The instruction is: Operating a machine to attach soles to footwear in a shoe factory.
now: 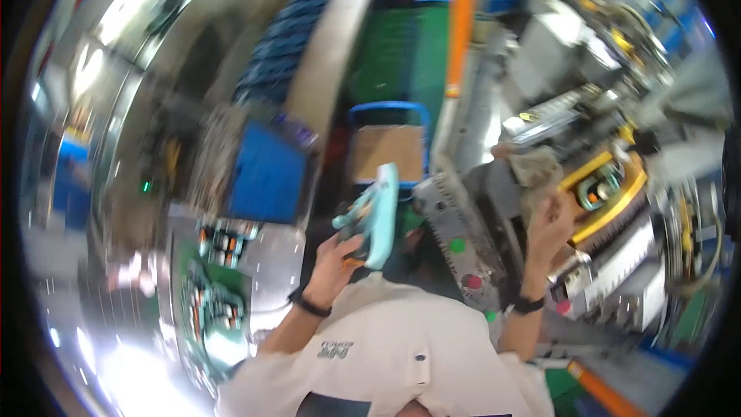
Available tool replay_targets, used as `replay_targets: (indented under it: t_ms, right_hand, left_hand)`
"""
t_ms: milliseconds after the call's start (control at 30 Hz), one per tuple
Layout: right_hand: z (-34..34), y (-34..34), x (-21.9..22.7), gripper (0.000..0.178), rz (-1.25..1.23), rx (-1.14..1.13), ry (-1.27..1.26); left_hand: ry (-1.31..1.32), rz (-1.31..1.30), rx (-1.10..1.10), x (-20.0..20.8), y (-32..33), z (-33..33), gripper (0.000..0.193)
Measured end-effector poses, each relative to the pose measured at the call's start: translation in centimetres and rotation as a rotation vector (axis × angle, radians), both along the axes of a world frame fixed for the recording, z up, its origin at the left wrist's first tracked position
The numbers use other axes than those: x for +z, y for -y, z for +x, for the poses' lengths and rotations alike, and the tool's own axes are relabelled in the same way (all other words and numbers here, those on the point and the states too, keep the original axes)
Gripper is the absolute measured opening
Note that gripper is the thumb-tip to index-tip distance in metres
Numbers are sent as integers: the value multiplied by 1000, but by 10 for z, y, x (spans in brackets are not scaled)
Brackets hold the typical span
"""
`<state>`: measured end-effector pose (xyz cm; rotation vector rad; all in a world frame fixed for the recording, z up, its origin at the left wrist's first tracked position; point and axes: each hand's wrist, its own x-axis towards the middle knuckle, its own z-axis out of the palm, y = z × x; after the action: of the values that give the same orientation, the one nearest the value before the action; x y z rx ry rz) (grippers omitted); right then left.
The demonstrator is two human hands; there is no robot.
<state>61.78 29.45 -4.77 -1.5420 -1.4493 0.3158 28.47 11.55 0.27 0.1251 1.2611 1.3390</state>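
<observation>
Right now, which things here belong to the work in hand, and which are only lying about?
In hand:
- left hand holding a pale teal part
- right hand at the yellow-framed machine

Lying about:
- blue-handled cart with cardboard box
- blue bin
- orange bar

A factory floor is showing here, blurred by motion: a grey metal machine [463, 216] with coloured push buttons is standing at the centre right, and yellow-framed mechanisms [610, 185] and ribbed metal parts are crowding beside it. A green painted floor [401, 54] is stretching behind, an orange post [461, 23] is rising from it, and a blue-framed cart [388, 139] carrying cardboard is sitting near shiny steel housings [116, 108].
</observation>
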Motion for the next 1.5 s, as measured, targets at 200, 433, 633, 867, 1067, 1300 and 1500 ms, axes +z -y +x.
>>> replay_targets:
  t_ms: [200, 433, 633, 867, 1067, 1300, 1500]
  right_hand:
    - [-92, 47, -143, 21, -231, 521, 283]
    - [-91, 33, -191, 20, -86, 600, 491]
    - [-95, 9, -202, 20, -108, 548, 490]
    - [-321, -48, -69, 26, -15, 797, -47]
    - [-551, -33, 48, 30, 147, 1000, 190]
    - [-674, -28, 35, 45, 205, 822, 793]
    - [-641, -51, 36, 39, 197, 827, 687]
  left_hand:
    - [9, 26, 109, -7, 69, 1, 36]
    - [36, -87, 463, -46, 156, -34, 29]
    - [95, -126, 868, -72, 231, -105, 25]
    - [-8, -304, 1270, -148, 333, -239, 23]
    - [-60, -388, 1411, -214, 405, -384, 46]
    - [-963, -563, 1052, -296, 510, -580, 37]
    - [-770, -393, 988, -255, 453, -658, 56]
